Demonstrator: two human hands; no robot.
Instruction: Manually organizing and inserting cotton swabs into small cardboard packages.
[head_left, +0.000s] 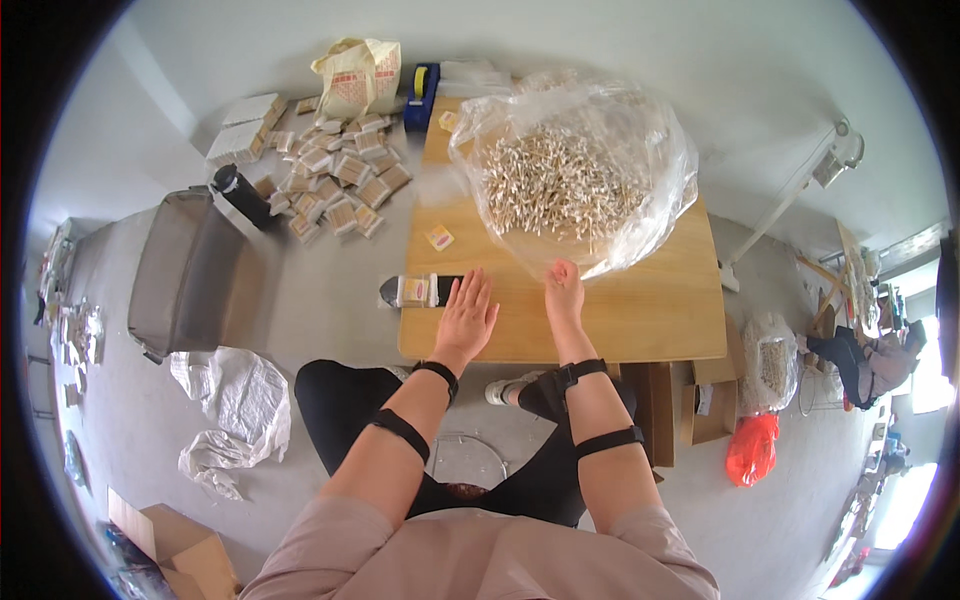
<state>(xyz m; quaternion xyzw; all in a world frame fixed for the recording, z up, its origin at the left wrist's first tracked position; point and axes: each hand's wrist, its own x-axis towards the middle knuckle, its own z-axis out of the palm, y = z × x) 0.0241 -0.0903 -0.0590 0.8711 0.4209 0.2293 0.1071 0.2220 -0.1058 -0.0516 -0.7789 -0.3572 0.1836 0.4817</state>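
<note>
One clear crinkled plastic bag (640, 215), heaped with pale cotton swabs (560, 185) too many to count, lies on the far half of the square wooden desk (650, 320). Two small square packets (438, 237) lie on the wood, one beside the bag and one at the far edge. The left hand (465, 318) rests flat, fingers spread, holding nothing. The right hand (565, 293) touches the bag's near rim, fingers loosely together. Each forearm wears two black straps.
</note>
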